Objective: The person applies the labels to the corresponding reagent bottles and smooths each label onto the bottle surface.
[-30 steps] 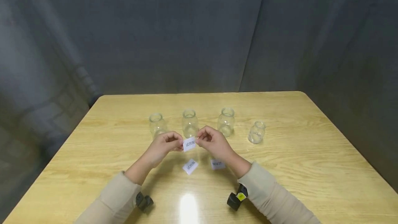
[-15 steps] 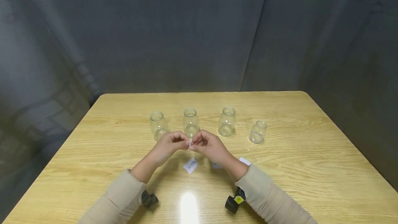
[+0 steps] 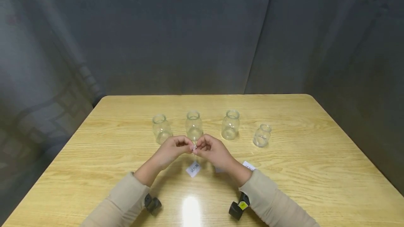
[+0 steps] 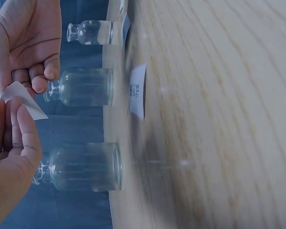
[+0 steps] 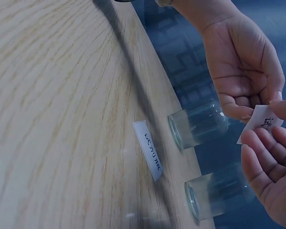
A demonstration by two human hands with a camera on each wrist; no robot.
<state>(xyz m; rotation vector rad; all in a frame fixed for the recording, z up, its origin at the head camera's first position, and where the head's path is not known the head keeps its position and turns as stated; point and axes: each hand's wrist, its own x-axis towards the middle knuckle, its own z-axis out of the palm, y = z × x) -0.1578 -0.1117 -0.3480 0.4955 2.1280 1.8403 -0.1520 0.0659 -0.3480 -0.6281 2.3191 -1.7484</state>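
Both hands pinch one small white paper label (image 5: 260, 119) between thumb and fingertips, held above the table. My left hand (image 3: 167, 153) grips one side and my right hand (image 3: 215, 152) the other, fingertips close together. Handwritten characters show on the label in the right wrist view; in the left wrist view a blank side of the paper (image 4: 25, 98) faces the camera. Just behind the hands stands a clear glass jar (image 3: 194, 126). Another written label (image 3: 193, 169) lies on the table below the hands.
More glass jars stand in the row: one at the left (image 3: 161, 129), one right of the middle jar (image 3: 230, 125), and a smaller jar (image 3: 262, 136) farther right. Two more labels lie by the right forearm, one partly covered (image 3: 219, 170), one beside the sleeve (image 3: 249, 165).
Both hands have drawn together, and the held label has turned from facing the head camera to nearly hidden between the fingers. A label by the right sleeve has come into view.
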